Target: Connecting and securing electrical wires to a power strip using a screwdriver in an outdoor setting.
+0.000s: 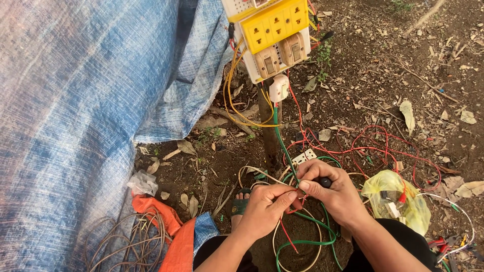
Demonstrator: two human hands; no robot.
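Observation:
My left hand [267, 206] pinches wire ends close to my right hand [335, 194], low in the middle of the head view. The right hand grips a tool with a black handle [325, 181] pressed against the wires. A green wire [282, 141] runs down from a white and yellow electrical board [275, 35] on a wooden post [267, 131] and loops under my hands. Red wires [373, 146] and a white wire loop [276, 236] lie around them on the soil. What sits exactly between the fingertips is hidden.
A blue tarpaulin [75, 116] covers the left side. Orange cloth [171, 236] and a coil of brown wire [126, 236] lie at its foot. A yellow plastic bag [398, 196] with parts sits to the right. My sandalled foot [241, 205] rests on the dirt.

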